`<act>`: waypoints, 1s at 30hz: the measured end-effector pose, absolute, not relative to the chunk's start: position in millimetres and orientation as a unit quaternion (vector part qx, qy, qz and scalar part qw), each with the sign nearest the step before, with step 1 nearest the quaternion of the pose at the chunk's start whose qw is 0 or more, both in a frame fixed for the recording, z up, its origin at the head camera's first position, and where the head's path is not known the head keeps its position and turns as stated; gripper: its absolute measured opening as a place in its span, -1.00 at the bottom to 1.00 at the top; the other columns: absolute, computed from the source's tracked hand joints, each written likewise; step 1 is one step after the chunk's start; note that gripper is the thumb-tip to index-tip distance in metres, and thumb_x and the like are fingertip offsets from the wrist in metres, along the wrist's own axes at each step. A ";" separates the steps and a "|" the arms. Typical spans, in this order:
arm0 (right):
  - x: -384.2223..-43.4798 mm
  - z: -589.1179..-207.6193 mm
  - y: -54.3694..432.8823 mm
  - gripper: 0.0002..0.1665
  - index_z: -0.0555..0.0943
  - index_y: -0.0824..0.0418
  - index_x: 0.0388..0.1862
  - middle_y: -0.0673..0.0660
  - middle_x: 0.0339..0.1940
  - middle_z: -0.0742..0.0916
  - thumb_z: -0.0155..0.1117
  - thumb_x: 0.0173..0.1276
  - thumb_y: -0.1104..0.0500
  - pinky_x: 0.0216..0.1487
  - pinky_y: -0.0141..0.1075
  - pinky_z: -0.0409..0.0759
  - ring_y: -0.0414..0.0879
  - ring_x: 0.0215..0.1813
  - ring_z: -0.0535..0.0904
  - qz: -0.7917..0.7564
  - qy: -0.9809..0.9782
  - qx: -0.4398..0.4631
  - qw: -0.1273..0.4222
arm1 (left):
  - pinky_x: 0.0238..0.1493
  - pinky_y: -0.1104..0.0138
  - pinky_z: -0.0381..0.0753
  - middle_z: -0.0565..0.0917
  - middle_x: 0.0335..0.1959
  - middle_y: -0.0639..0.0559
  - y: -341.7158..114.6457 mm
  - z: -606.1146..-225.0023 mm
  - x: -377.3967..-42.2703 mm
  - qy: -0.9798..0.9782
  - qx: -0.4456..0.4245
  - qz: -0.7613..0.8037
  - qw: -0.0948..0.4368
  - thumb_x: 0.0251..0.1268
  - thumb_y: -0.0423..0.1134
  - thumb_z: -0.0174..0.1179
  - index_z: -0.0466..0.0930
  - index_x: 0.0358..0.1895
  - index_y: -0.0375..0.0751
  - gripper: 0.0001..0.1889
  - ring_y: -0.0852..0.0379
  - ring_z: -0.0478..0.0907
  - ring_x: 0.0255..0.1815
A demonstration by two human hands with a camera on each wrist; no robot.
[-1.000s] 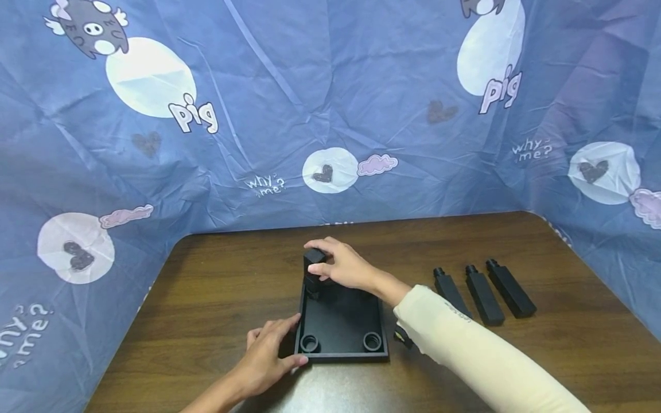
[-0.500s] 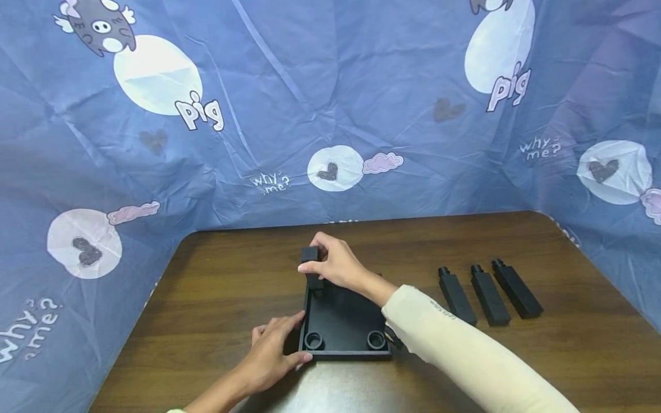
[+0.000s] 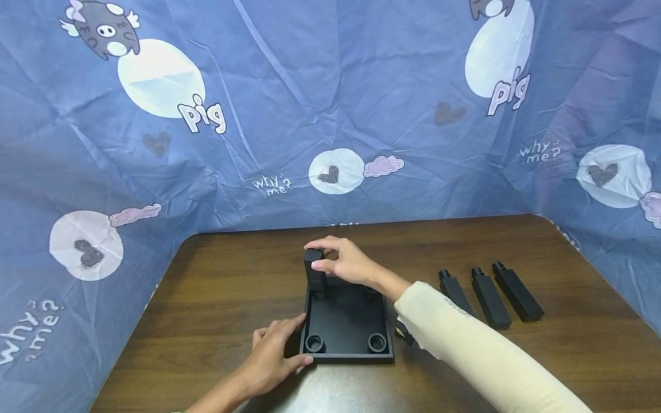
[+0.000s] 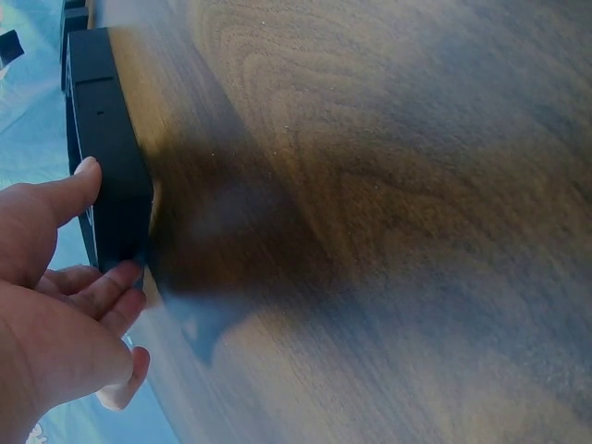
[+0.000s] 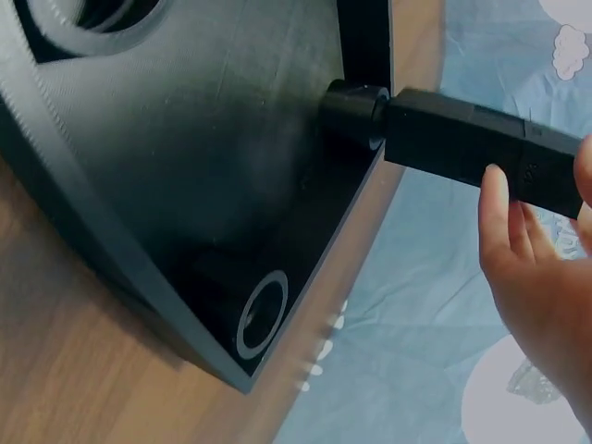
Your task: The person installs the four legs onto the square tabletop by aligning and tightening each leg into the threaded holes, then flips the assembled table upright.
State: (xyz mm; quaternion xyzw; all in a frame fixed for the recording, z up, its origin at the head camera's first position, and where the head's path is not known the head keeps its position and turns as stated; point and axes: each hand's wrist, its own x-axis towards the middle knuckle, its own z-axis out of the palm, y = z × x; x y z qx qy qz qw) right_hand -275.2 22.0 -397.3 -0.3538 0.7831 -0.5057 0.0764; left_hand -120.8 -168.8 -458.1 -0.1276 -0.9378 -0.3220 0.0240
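A black tray-like tabletop (image 3: 346,318) with round threaded sockets in its corners lies on the table. My left hand (image 3: 273,355) grips its near left corner, thumb on the front edge and fingers along the left side; the left wrist view shows the thumb and fingertips against the tabletop's rim (image 4: 111,139). At the far left corner my right hand (image 3: 346,261) holds a black square table leg (image 3: 315,272) upright between thumb and fingers. In the right wrist view the lower end of this leg (image 5: 444,134) meets the socket (image 5: 351,111), its thread hidden.
Three more black legs with threaded ends, the middle one (image 3: 490,298) among them, lie on the wooden table (image 3: 232,275) to the right, one partly behind the cream sleeve (image 3: 465,338). Bare sockets (image 3: 377,343) show at the near corners. A blue printed cloth (image 3: 268,115) hangs behind.
The leg has turned about its upright axis at the far left corner, and the right hand's fingers have shifted round it. The left hand keeps its place on the tabletop.
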 end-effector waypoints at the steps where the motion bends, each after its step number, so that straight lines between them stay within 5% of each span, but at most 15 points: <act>1: -275.0 -397.9 21.3 -0.58 0.60 0.22 0.15 0.16 0.03 0.64 0.36 0.31 0.25 -0.30 -0.32 0.62 -0.06 -0.10 0.57 -0.509 0.786 -0.345 0.069 | 0.04 -0.03 0.11 0.62 0.08 -0.05 -168.8 -458.2 -120.5 -0.938 -0.127 -0.321 0.022 0.00 -0.14 0.49 0.44 0.31 -0.27 -0.25 0.03 0.43 0.14; 9: -270.9 -402.8 13.5 -0.57 0.50 0.21 -0.19 0.09 -0.30 0.63 0.56 0.09 0.16 -0.33 -0.33 0.54 -0.09 -0.25 0.55 -0.496 0.815 -0.299 0.000 | 0.04 -0.02 0.10 0.62 0.08 -0.04 -168.2 -458.1 -118.4 -0.936 -0.128 -0.328 0.018 0.01 -0.13 0.48 0.43 0.31 -0.26 -0.25 0.04 0.43 0.14; 13: -271.5 -404.5 15.5 -0.54 0.53 0.22 -0.04 0.11 -0.12 0.65 0.53 0.14 0.15 -0.14 -0.26 0.54 -0.07 -0.13 0.54 -0.486 0.811 -0.326 0.005 | 0.03 -0.03 0.11 0.62 0.09 -0.05 -167.8 -457.9 -118.6 -0.936 -0.128 -0.327 0.016 0.01 -0.13 0.48 0.43 0.31 -0.27 -0.25 0.03 0.43 0.15; 20: -277.4 -400.8 24.4 -0.41 0.45 0.16 0.36 0.15 0.29 0.54 0.31 0.35 0.19 0.17 0.00 0.44 0.03 0.17 0.46 -0.476 0.787 -0.379 0.101 | 0.03 -0.03 0.11 0.61 0.10 -0.06 -167.7 -457.6 -118.2 -0.938 -0.126 -0.322 0.016 0.00 -0.13 0.49 0.44 0.31 -0.26 -0.25 0.02 0.43 0.15; 25: -279.8 -396.8 25.9 -0.54 0.55 0.15 0.27 0.12 0.18 0.60 0.26 0.39 0.23 0.04 -0.16 0.53 -0.03 0.06 0.53 -0.461 0.797 -0.375 0.110 | 0.03 -0.03 0.12 0.62 0.09 -0.06 -167.7 -457.3 -119.1 -0.939 -0.128 -0.318 0.022 -0.01 -0.14 0.49 0.44 0.30 -0.27 -0.25 0.02 0.44 0.14; 30: -279.7 -397.3 20.6 -0.63 0.61 0.20 -0.01 0.08 -0.09 0.68 0.47 0.20 0.22 0.01 -0.09 0.52 -0.08 -0.11 0.57 -0.471 0.796 -0.375 0.066 | 0.05 -0.06 0.10 0.61 0.10 -0.07 -168.0 -455.6 -120.8 -0.939 -0.126 -0.320 0.007 0.01 -0.13 0.48 0.43 0.31 -0.27 -0.25 0.01 0.43 0.15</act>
